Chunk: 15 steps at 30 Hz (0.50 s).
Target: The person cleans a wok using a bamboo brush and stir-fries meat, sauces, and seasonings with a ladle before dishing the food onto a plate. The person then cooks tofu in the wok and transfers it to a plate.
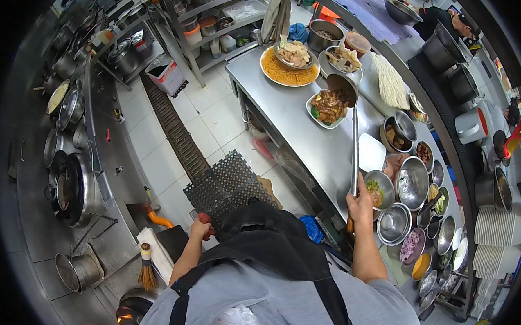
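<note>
My right hand [360,205] is wrapped round the handle of a long ladle [355,146]. The ladle's dark bowl hangs over the far right edge of a white square dish [336,124], which holds saucy brown food [329,105] with some green vegetable. Whether the bowl touches the food, I cannot tell. Low on the left, away from the table, my left hand [199,228] is closed on a small red thing, perhaps a folded cloth; its kind is unclear.
On the steel table [297,129] stand a plate of noodles [276,70] under a bowl of food, a white square plate [372,153], and several metal bowls [412,182] of ingredients. Woks [76,189] sit on the stove at left. A dark mat [230,181] covers the floor.
</note>
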Motion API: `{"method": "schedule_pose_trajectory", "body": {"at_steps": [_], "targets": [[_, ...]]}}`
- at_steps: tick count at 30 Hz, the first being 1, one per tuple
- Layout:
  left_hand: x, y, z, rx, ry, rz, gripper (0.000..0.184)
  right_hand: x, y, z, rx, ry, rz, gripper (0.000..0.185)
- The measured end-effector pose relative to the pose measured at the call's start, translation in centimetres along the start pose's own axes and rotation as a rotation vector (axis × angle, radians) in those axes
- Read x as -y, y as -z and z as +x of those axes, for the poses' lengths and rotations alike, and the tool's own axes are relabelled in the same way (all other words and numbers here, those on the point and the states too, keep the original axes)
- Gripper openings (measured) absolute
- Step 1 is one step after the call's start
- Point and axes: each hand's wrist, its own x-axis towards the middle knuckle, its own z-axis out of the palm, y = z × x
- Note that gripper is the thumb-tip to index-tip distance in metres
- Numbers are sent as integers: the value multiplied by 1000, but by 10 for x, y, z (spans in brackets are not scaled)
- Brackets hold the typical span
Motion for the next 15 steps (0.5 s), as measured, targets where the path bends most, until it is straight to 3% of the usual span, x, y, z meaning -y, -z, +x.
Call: {"method": "schedule_pose_trajectory", "body": {"at_steps": [5, 8, 11, 13, 15], "targets": [[33, -22, 30, -3, -58, 42, 62, 10, 8, -1, 6, -12, 5, 68], [71, -38, 57, 83, 7, -83, 63, 15, 10, -6, 21, -24, -31, 68], [76, -36, 49, 43, 34, -119, 62, 10, 3, -17, -23, 40, -50, 68], [65, -22, 29, 26, 44, 95, 60, 7, -5, -23, -64, 102, -49, 68], [65, -21, 25, 35, 56, 60, 60, 7, -12, -32, -68, 85, -47, 70]]}}
